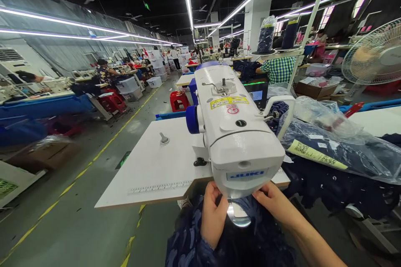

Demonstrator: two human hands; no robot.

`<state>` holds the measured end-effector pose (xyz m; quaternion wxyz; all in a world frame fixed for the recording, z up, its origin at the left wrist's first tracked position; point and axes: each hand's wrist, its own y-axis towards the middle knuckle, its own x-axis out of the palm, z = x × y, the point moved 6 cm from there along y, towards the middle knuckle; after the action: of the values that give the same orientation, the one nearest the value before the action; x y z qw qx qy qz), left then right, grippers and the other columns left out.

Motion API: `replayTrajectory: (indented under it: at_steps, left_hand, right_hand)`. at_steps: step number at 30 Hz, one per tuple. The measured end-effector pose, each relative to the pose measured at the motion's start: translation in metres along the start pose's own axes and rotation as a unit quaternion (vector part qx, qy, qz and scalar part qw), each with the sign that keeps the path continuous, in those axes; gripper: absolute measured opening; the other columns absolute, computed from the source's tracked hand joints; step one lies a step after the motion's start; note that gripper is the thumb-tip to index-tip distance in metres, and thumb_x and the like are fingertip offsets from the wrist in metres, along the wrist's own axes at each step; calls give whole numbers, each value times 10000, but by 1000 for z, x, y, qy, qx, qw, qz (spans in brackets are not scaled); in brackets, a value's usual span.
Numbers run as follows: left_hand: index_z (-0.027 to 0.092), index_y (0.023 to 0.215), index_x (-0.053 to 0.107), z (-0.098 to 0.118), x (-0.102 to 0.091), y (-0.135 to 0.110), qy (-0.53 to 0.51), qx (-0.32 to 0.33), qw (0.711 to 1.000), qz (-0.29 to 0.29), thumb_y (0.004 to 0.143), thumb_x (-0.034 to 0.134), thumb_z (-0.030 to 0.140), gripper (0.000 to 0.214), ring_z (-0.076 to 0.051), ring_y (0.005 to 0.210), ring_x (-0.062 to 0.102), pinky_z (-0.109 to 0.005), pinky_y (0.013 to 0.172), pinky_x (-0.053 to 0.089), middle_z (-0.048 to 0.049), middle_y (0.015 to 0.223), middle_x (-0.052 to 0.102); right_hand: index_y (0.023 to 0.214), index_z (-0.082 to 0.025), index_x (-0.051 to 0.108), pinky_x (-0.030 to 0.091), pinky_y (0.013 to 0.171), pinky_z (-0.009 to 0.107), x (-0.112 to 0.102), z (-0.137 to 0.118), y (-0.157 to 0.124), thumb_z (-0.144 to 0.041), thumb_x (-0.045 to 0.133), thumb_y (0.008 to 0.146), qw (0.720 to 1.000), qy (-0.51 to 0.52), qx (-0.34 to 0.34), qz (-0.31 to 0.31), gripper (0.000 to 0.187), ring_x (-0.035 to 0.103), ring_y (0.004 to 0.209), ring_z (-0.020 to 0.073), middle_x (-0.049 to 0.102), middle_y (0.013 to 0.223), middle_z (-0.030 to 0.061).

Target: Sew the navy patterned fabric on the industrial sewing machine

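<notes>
A white sewing machine (247, 150) with a blue handwheel (192, 119) stands in front of me, its head end facing me. Dark navy patterned fabric (253, 238) lies below the head and spreads over my lap. To the left of the head, my left hand (214, 215) is closed with thumb and fingers pinched on the fabric. My right hand (275, 202) pinches the fabric at the head's right side, its fingertips partly behind the machine. Between the hands a round shiny metal plate (239, 216) shows. The needle and presser foot are hidden by the head.
The white tabletop (163, 158) carries a printed ruler (159, 187) along its front edge. On the right lie plastic-bagged navy garments (344, 146) with red-handled scissors (352, 110). Thread cones (290, 33) stand behind, near a fan (374, 52). A person in a checked shirt (278, 69) sits ahead.
</notes>
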<state>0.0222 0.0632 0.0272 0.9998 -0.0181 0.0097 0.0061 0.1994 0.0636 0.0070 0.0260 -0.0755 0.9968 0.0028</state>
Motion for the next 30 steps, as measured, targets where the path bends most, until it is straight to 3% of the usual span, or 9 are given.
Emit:
replayTrajectory:
  at_steps: [7,14,20,30]
  left_hand:
    - [173,918,534,-5,-1,1,-36,-19,999,-4,766,595,282,197,-196,946,625,-280,857,461,-59,943,696]
    - [182,865,530,0,0,1,-65,-32,997,-7,732,617,263,178,-187,857,637,-284,805,476,-48,876,707]
    - [169,844,593,9,-2,1,-53,-28,998,20,670,651,222,190,-224,879,651,-309,808,483,-61,854,718]
    - [181,850,568,8,0,1,-45,-37,998,9,688,637,245,188,-208,864,648,-283,786,482,-49,859,713]
  right_hand:
    - [869,-226,532,448,748,291,0,3,1,-243,526,858,1000,9,-3,-4,22,554,768,181,586,752,-14]
    - [886,-201,597,470,782,329,-3,1,1,-319,582,814,1000,-8,4,20,139,588,778,205,636,771,14]
    - [838,-216,527,449,777,307,-3,2,0,-303,547,828,1000,-16,3,11,90,559,788,191,600,797,7]
    - [838,-216,514,436,765,301,-4,-1,-1,-280,509,844,999,-50,13,4,64,537,794,191,590,816,16]
